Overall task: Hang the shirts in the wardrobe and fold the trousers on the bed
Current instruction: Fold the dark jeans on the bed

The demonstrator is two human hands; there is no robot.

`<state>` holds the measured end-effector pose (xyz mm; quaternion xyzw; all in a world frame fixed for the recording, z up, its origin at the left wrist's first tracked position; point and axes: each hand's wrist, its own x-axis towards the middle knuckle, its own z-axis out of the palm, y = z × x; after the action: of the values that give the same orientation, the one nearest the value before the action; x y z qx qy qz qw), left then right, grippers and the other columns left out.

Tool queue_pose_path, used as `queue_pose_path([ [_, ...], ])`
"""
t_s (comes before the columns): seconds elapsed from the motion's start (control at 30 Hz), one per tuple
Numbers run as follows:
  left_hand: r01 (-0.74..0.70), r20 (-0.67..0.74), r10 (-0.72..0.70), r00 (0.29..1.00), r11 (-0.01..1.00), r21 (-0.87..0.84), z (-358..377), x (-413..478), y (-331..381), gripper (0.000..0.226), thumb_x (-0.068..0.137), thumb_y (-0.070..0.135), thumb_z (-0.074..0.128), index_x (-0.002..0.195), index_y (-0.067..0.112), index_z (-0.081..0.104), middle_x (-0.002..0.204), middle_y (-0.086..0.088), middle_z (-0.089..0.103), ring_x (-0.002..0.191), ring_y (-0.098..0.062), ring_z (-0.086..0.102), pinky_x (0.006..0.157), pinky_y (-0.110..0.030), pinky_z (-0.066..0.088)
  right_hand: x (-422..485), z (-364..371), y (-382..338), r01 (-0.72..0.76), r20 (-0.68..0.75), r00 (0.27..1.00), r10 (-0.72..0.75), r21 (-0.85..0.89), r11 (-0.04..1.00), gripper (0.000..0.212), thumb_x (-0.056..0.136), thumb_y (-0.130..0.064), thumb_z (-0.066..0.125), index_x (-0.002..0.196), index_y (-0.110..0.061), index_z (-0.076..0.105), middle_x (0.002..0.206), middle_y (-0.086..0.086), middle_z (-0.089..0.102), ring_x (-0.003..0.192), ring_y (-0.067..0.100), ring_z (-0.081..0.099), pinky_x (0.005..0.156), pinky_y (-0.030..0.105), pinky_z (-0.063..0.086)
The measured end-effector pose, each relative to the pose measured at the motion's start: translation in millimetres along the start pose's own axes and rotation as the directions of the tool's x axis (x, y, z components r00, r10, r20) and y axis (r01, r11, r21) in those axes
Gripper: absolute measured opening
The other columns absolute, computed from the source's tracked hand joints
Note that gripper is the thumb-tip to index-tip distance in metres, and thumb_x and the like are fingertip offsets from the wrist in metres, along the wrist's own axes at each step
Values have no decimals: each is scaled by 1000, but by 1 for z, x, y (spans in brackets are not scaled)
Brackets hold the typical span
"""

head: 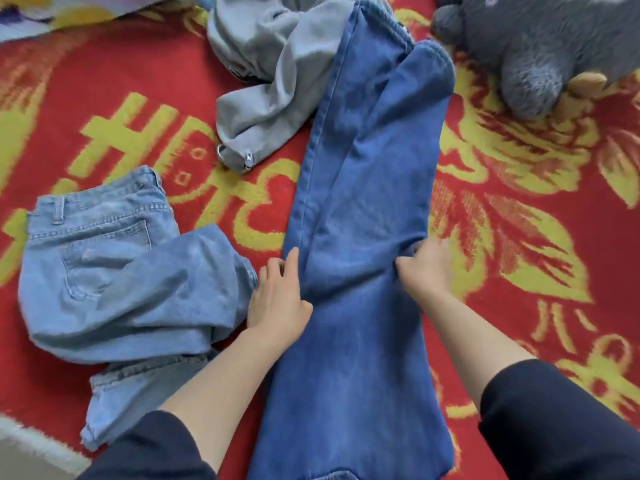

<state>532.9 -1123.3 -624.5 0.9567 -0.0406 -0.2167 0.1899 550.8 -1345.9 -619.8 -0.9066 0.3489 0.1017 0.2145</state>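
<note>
Dark blue jeans [367,188] lie lengthwise down the middle of the bed, legs stacked, waistband toward the far end. My left hand [277,299] pinches their left edge about halfway along. On the opposite edge, my right hand [427,268] grips the fabric at the same height. Light blue jeans [114,271] sit crumpled at the left, back pocket up. Grey trousers [266,77] lie bunched at the far centre, partly under the dark jeans' upper end.
The bed is covered by a red blanket [519,237] with yellow patterns. A grey plush toy [540,43] rests at the far right corner. A pale patterned cloth [31,15] shows at the far left. The bed's near-left edge [31,445] is visible.
</note>
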Motion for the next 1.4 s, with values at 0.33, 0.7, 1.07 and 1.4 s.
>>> queue_pose_path([
  [0.33,-110,136,85,987,976,186,-41,136,-22,83,95,62,28,153,12,-4,160,-10,-11,148,-21,-11,119,-37,4,101,-2,-117,287,80,952,-297,112,951,44,91,-26,51,130,-7,42,133,6,44,119,25,45,82,30,33],
  [0.7,-139,210,85,974,955,260,-50,167,-23,74,98,55,22,153,11,0,160,-13,-6,148,-24,-6,119,-38,10,195,-7,-180,83,-145,988,-54,204,975,62,89,-27,60,135,-3,26,134,14,41,113,35,52,75,39,43],
  [1.07,-98,320,-2,948,950,297,-65,174,-8,75,99,53,28,152,6,3,159,-19,-4,148,-29,-2,119,-41,14,194,-52,-204,421,-527,849,-30,642,641,41,95,-15,48,57,-24,34,52,-14,35,48,0,35,56,19,28],
  [1.4,-86,323,-15,946,951,297,-64,173,-7,75,99,52,27,152,8,-1,159,-16,-9,148,-28,-7,120,-41,13,204,-27,-250,321,-212,938,-273,244,915,55,77,-54,64,104,-13,42,99,0,58,88,22,53,68,32,35],
])
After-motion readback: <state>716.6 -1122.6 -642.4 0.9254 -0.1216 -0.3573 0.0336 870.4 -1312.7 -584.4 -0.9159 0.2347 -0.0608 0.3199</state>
